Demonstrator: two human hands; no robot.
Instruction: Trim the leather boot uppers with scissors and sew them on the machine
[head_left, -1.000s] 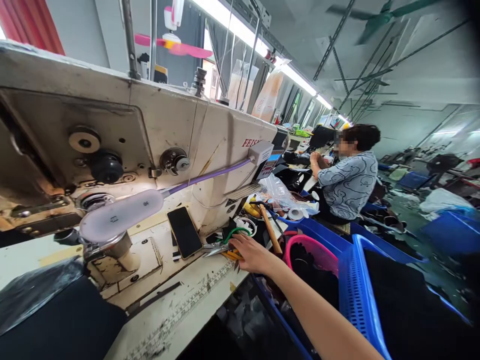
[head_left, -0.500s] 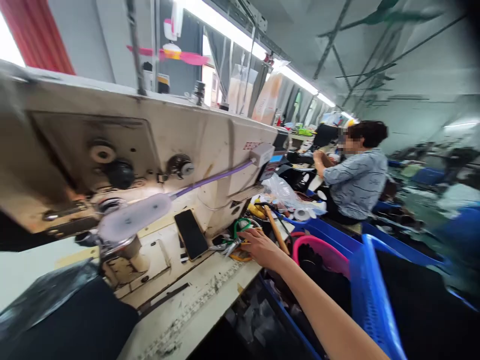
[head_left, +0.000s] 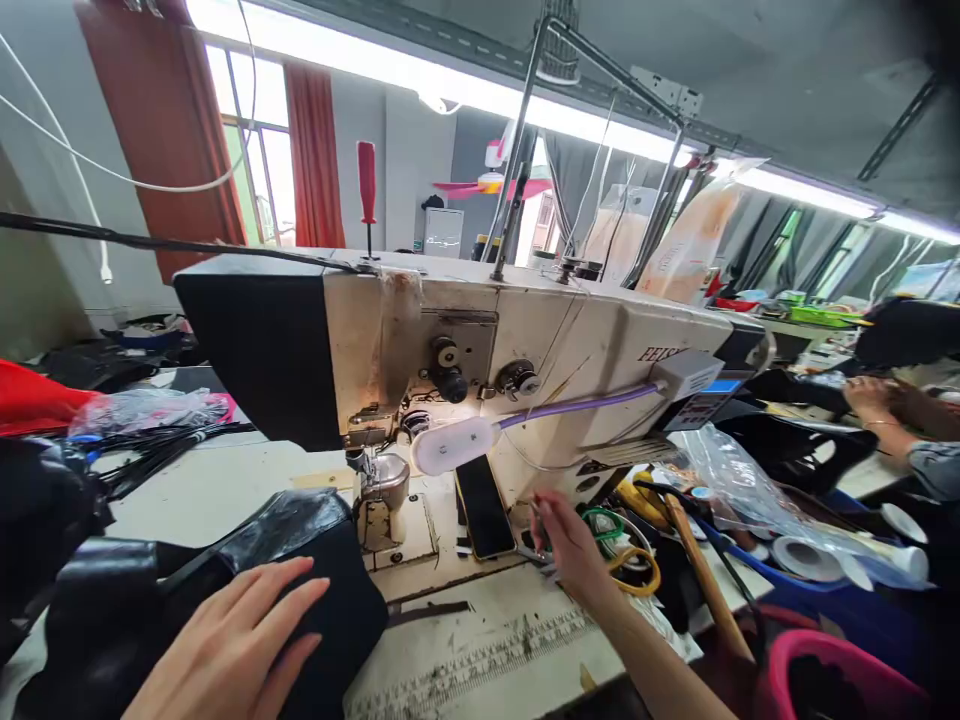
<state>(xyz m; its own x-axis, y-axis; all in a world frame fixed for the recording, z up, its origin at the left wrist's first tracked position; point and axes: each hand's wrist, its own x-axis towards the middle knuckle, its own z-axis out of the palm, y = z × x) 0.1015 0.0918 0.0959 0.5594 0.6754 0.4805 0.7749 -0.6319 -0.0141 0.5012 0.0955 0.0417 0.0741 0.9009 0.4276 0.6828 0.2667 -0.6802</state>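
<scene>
Lies under the spread, unclenched left hand point(head_left: 232, 640) as black material point(head_left: 346, 605), well apart from the bent right hand point(head_left: 566, 545), near scissors point(head_left: 657, 575) and a phone point(head_left: 486, 510); cannot tell whether grasping anything there. Rests on a pale, scuffed table point(head_left: 495, 605) before a sewing machine point(head_left: 600, 330), among red curtains point(head_left: 315, 150) and a bright strip light point(head_left: 420, 75). Points a curved edge rightward, toward the machine's base; cannot tell the long axis, partly covered by fingers.
</scene>
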